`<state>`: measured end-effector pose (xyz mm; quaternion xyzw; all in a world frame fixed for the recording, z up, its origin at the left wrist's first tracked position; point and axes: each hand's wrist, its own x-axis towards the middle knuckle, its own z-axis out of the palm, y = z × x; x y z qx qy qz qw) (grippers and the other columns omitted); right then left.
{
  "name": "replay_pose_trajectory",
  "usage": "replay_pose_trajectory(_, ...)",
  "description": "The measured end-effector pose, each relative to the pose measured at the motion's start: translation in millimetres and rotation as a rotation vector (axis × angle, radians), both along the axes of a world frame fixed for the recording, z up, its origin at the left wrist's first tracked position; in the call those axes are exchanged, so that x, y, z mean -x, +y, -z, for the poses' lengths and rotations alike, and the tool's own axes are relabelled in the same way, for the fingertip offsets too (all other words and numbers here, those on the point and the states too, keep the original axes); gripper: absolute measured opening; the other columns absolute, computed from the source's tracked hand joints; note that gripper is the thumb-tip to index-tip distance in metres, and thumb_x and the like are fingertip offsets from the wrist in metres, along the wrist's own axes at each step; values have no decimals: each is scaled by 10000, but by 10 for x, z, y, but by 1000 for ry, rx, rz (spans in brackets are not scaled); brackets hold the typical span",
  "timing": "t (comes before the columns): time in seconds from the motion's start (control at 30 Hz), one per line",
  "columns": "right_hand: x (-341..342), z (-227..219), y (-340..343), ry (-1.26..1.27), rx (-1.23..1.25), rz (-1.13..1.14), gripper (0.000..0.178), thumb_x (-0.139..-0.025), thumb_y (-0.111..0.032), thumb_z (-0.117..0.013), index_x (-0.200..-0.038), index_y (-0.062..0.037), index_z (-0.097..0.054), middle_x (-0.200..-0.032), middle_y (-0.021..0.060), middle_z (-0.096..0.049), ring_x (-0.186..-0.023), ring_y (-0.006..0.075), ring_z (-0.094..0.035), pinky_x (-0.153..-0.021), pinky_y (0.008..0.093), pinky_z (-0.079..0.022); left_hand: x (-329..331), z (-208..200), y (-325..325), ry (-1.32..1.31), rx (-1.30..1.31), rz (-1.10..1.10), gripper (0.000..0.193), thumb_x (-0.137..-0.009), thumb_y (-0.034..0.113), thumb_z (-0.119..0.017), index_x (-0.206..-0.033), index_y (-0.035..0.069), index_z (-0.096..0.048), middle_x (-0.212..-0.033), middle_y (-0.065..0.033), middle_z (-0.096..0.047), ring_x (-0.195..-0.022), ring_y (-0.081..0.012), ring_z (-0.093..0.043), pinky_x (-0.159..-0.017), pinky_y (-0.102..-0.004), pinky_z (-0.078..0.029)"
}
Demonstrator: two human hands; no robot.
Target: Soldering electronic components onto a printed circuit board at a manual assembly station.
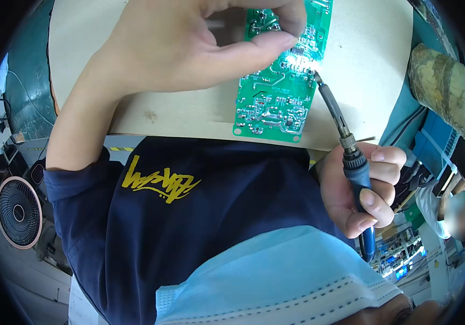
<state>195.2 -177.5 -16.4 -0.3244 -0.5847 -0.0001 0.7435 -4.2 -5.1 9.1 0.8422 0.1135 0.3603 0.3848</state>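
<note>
A long green circuit board [281,92], dense with small parts, lies on a pale board [189,111] at the edge nearest me. My right hand [365,184] is closed around the blue handle of a soldering iron [334,105]. The iron slants up and left, its tip at the circuit board's right edge beside a bright glare; whether it touches cannot be made out. Over the circuit board's far part, my left hand [194,51] has thumb and forefinger pinched together close to a black chip [297,50]. Anything between those fingertips is hidden.
Green mat [29,81] shows left of the pale board. At the right stand a brownish wrapped bundle [444,86], a blue box [433,143] and dark cables. A round fan [19,213] is at lower left. Another person [433,208] is in the background at right.
</note>
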Motion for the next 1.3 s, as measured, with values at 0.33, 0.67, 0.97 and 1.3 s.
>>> replay_pose_trajectory(0.33, 20, -1, 32, -78, 16, 7, 385, -965, -354, -386, -867, -32, -575, -548, 7, -349, -509, 141, -314, -673, 401, -370, -24, -57, -1, 21, 31, 45, 133, -690, 10, -758, -808, 44, -708, -667, -32, -465, -595, -152, -459, -493, -279, -323)
replay_pose_trajectory(0.67, 28, -12, 24, -69, 40, 1, 388, -960, -347, -391, -856, -27, -584, -532, 15, -349, -499, 146, -317, -672, 414, -369, -43, -41, -18, 37, -8, 51, 132, -695, 31, -758, -810, 63, -702, -681, -32, -407, -594, -169, -437, -512, -301, -324)
replay_pose_trajectory(0.97, 41, -5, 54, -60, 9, 16, 370, -942, -329, -408, -847, -25, -596, -515, 16, -337, -495, 147, -321, -665, 414, -369, -38, -20, 9, 148, -170, 70, 123, -700, 51, -760, -808, 67, -703, -679, -29, -412, -586, -166, -425, -510, -302, -318)
replay_pose_trajectory(1.3, 36, 0, 50, -74, 15, 32, 371, -943, -341, -411, -848, -33, -597, -518, 11, -326, -486, 147, -329, -667, 407, -373, -37, -45, -21, 32, -1, 47, 109, -712, 42, -747, -806, 67, -700, -683, -28, -407, -597, -161, -433, -516, -297, -320)
